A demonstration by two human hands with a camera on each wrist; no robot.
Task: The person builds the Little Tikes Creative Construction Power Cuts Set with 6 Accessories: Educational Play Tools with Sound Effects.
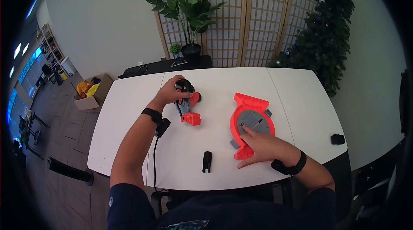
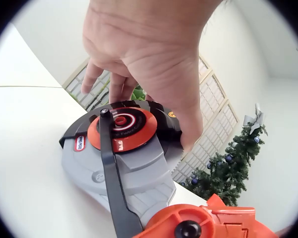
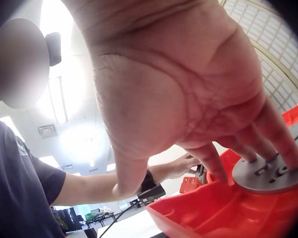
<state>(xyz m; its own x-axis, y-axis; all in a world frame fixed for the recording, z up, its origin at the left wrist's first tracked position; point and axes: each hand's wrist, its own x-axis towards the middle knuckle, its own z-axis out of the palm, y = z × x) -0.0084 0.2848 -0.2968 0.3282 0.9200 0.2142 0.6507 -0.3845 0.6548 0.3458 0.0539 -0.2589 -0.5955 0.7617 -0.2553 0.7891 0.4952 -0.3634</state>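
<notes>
A toy circular saw in grey, black and orange (image 2: 134,171) lies on the white table; its orange end (image 1: 192,119) points toward the person. My left hand (image 1: 169,93) curls over the saw's black guard, thumb along one side, fingers on the far side. To the right is an orange base (image 1: 252,101) with a grey disc (image 1: 254,123) in its middle. My right hand (image 1: 263,144) rests on it, fingertips on the disc in the right wrist view, fingers spread and thumb out to the side. A black part with prongs (image 1: 207,162) lies between the arms.
A small black object (image 1: 337,139) sits at the table's right edge. Behind the white table (image 1: 124,118) are a potted plant (image 1: 191,51), a lattice screen (image 1: 266,23) and a decorated tree (image 1: 322,40). A cardboard box (image 1: 102,92) stands on the floor at left.
</notes>
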